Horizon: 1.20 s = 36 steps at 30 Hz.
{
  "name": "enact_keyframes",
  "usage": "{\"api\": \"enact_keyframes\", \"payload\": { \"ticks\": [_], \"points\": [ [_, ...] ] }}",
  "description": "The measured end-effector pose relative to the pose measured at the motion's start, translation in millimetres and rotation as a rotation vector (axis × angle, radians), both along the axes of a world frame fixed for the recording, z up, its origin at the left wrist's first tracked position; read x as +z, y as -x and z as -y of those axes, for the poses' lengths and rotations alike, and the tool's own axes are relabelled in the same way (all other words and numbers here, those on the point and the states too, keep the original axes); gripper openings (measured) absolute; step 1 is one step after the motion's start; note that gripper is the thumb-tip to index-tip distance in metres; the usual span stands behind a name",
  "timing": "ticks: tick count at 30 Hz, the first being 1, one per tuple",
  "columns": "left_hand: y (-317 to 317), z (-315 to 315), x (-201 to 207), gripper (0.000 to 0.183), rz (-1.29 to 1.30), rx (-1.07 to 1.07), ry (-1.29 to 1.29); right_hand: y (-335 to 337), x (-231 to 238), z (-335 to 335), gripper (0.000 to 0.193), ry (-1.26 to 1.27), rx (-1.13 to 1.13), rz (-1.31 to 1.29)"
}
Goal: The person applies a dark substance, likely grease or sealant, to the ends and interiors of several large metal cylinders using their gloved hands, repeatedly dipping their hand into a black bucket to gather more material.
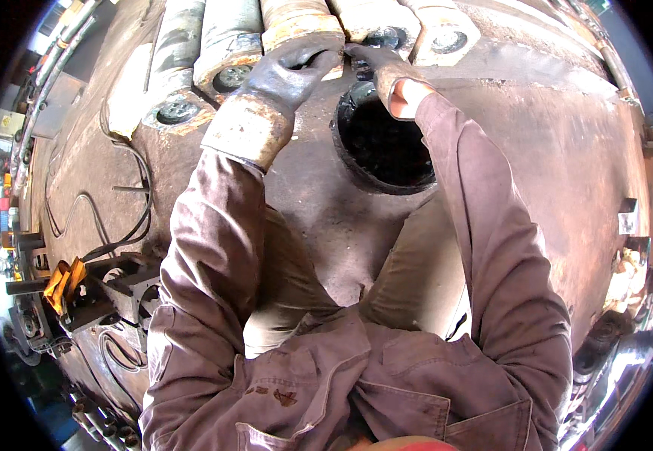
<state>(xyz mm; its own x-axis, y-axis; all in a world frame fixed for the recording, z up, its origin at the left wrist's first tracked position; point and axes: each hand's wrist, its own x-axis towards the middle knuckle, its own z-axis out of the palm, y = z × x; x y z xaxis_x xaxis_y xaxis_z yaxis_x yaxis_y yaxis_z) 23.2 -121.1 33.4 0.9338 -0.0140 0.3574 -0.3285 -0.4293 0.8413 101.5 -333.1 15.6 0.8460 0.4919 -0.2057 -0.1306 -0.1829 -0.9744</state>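
Note:
Several large, dirty hex-headed metal bolts lie side by side at the far edge, their heads toward me. My left hand [285,74], in a grey-and-cream work glove, is bent around the near face of the middle bolt [296,30]. Its thumb and fingers come together at that head's right edge. My gloved right hand [388,69] meets it there, fingers bent, in front of the neighbouring bolt [390,36], whose head has a dark round recess. Whatever may be between the right fingertips is hidden. Just below the right hand sits a round black pan [337,139] with a glossy dark inside.
A brown, stained metal surface [304,188] spreads under the bolts and pan. Black cable [146,169] loops at the left. Below it stand dark metal brackets [134,289] with a yellow piece [65,284]. Metal parts and clutter line the right rim.

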Motion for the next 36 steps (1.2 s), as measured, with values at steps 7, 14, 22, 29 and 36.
{"api": "enact_keyframes", "payload": {
  "ticks": [7,14,22,29,36],
  "points": [
    [2.0,11.3,3.8,0.030,0.047,-0.004,-0.051,-26.7,-34.7,11.7,0.058,0.166,-0.018,0.057],
    [8.6,4.6,5.2,0.028,0.041,0.060,-0.149,-49.5,-23.3,-20.4,0.078,0.891,-0.027,0.250],
    [2.2,10.5,1.0,0.025,0.102,0.010,-0.111,-76.9,-66.3,-22.2,0.091,0.957,-0.090,0.385],
    [5.2,9.9,4.5,0.025,0.056,0.027,-0.074,-73.5,-59.0,-19.0,0.097,0.863,0.009,0.474],
    [1.8,-8.2,-2.4,0.032,0.018,0.038,-0.120,-61.0,-43.3,9.7,0.080,0.680,0.164,0.596]
  ]
}}
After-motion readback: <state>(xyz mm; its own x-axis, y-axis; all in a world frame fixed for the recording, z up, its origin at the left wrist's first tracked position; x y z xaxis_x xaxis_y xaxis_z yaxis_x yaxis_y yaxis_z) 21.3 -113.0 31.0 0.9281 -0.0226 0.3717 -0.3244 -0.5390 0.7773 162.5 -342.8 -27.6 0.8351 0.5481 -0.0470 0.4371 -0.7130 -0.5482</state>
